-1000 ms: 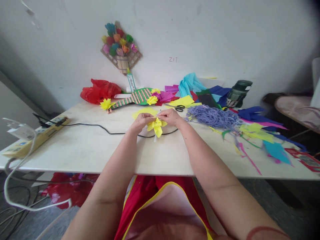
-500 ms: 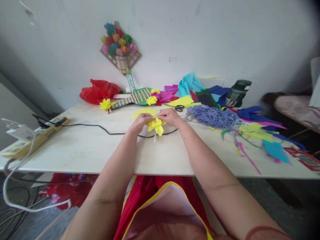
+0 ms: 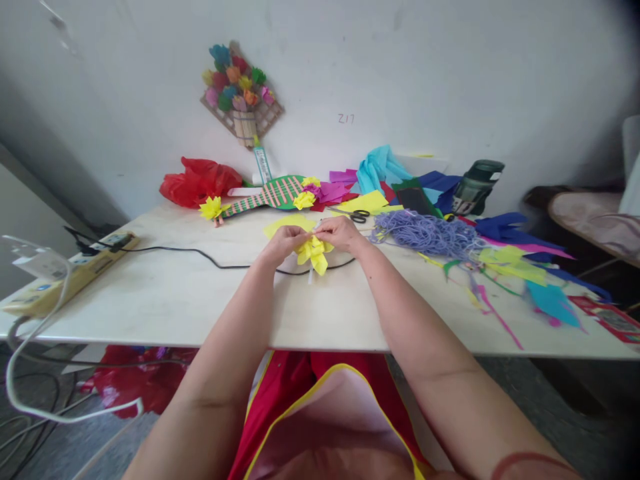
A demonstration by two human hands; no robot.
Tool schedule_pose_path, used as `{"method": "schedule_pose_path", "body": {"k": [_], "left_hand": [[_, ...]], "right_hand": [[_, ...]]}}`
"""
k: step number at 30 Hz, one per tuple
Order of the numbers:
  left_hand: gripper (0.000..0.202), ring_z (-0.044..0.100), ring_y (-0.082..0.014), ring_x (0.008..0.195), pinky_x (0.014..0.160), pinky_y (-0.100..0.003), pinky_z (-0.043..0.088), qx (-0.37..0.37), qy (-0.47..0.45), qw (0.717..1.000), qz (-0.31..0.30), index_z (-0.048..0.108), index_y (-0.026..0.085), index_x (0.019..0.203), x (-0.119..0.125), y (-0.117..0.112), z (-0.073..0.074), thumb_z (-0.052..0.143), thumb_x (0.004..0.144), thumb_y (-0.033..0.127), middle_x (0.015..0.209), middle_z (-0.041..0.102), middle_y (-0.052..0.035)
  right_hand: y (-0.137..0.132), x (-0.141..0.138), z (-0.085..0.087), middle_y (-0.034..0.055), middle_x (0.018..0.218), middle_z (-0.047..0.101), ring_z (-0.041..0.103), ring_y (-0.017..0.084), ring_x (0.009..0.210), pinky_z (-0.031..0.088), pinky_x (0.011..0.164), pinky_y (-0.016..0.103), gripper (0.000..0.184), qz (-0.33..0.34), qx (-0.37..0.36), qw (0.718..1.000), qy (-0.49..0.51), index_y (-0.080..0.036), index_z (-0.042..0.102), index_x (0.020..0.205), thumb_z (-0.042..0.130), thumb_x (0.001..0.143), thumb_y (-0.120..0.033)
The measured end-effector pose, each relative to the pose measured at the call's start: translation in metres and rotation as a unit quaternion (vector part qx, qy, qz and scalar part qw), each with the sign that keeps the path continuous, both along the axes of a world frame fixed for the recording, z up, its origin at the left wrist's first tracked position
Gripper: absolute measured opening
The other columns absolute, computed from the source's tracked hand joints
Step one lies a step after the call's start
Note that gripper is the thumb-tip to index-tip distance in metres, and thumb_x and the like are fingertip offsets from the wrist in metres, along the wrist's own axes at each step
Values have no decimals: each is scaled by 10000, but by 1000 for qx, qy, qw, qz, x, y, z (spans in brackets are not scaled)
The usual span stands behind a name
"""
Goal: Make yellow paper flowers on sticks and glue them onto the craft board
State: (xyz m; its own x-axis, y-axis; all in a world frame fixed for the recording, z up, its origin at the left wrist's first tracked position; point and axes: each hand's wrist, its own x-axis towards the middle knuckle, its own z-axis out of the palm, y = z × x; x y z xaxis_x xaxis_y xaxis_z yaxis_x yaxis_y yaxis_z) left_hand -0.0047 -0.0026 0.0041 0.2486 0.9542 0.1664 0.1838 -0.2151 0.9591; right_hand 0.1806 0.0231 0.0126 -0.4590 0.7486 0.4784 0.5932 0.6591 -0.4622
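Yellow paper flower [image 3: 316, 256]: held over the table [image 3: 210, 307], at its middle, in front of the person; petals spread downward and toward the near edge, just below the fingertips; whether any petal rests on the tabletop cannot be told.

Left hand [image 3: 287, 243]: fingers curled, thumb and fingertips drawn together in a pinch at the flower's upper part; right hand [image 3: 341, 235]: likewise closed down to a fingertip pinch, close beside the left; the exact thing between the tips (paper fold, thread or stem) is too small to make out.

Handling, by judgement: very light; soft and limp, as crepe or tissue would be; dry, so not likely slippery; fragile, with petals apt to crease or tear under a pull; best hold is the gathered upper part, where layers probably bunch and stiffen; petal tips are better left free.

Surroundings: yellow sheet [image 3: 281, 225] lies just behind the hands; black cable [image 3: 207, 257] crosses the table, running behind the left wrist and on past the flower; scissors [image 3: 359, 217] lie beyond the right hand, near the purple string bundle [image 3: 425, 232].
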Motion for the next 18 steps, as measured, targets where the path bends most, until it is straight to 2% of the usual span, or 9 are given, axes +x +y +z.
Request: {"method": "schedule_pose_path", "body": {"k": [4,9,14,18], "left_hand": [[327,399,-91,498,491,-235,280,22,40,999,13,586,144,595,2,-3,3,692,624,453,509,487,13],[293,419,-99,508,500,-233,299,47,73,996,20,614,140,629,4,-6,7,677,648,426,527,508,11],[289,443,-110,542,517,-233,320,68,94,993,-3,627,140,652,5,-9,9,663,671,426,562,535,-1],[292,438,-111,548,516,-234,315,74,114,991,-4,639,140,661,8,-10,10,662,678,430,570,538,-2]], "right_hand": [[1,2,-3,32,811,731,638,159,774,461,705,260,199,11,-70,996,48,-175,761,851,608,760,-264],[-3,1,1,-2,634,639,547,102,569,431,570,226,208,28,-169,978,121,-132,682,748,567,751,-304],[-9,2,7,-36,494,535,465,81,463,360,465,205,216,-15,-212,972,99,-149,594,627,598,742,-331],[-15,2,12,-29,484,535,474,88,456,368,449,209,233,-47,-265,960,74,-159,567,579,616,739,-321]]}}
